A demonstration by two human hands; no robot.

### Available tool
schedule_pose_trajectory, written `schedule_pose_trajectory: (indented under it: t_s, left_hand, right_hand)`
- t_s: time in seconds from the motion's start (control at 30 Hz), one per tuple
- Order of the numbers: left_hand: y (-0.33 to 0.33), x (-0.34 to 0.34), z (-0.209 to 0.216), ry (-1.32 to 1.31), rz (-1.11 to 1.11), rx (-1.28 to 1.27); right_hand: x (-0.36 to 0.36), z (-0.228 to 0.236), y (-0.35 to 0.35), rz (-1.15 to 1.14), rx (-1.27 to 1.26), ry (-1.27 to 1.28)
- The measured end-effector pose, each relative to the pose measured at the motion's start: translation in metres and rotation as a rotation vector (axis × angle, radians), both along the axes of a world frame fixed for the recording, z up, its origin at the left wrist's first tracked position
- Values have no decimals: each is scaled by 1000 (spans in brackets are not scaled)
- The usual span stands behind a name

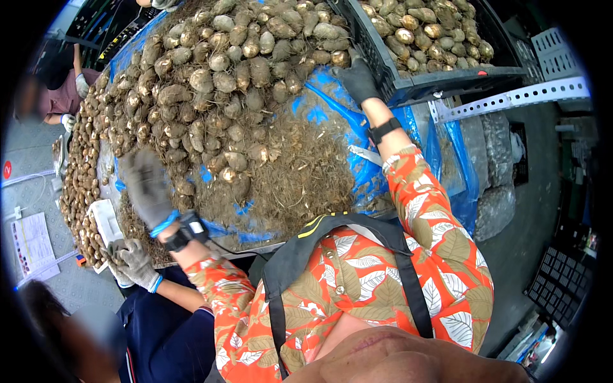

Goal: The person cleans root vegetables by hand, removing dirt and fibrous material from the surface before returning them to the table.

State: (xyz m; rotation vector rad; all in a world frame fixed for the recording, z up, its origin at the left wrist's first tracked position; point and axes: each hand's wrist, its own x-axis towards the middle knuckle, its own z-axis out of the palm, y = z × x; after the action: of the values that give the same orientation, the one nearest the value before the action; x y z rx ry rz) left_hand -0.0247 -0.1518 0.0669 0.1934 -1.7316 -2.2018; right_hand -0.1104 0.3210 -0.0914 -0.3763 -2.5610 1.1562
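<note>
A big heap of brown, hairy taro roots (pixel 223 80) lies on the blue plastic-covered table before me. My left hand (pixel 145 185), in a grey glove, is held over the heap's near left side. Its fingers are stretched out and slightly blurred, with nothing visible in them. My right hand (pixel 359 80), in a dark glove, reaches to the heap's right edge, beside the wall of a black crate (pixel 377 60). Thumb and fingers are apart there, close to a few taro; whether they touch one is hard to tell. Trimmed taro (pixel 428 32) fill the crate.
Root fibres and soil (pixel 300 169) cover the near tabletop. At my left a co-worker's gloved hands (pixel 135 263) are near a white box (pixel 105 220); another person (pixel 70 89) stands farther off. A perforated metal bar (pixel 511 102) runs right from the crate, above plastic-wrapped bundles (pixel 495 207).
</note>
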Motion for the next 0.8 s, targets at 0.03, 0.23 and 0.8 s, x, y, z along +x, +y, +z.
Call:
schedule_pose_trajectory:
  t_s: [0.03,0.23,0.8]
  left_hand:
    - [21,3,-14,-64,-92,18]
    - [143,20,-60,-338,-496,-49]
    - [180,51,-57,-150,-672,-174]
  right_hand:
    - [-9,-14,0,-37,41,-31]
    - [-3,-20,-17,-50,-132,-128]
    - [136,110,-122,716,-625,167]
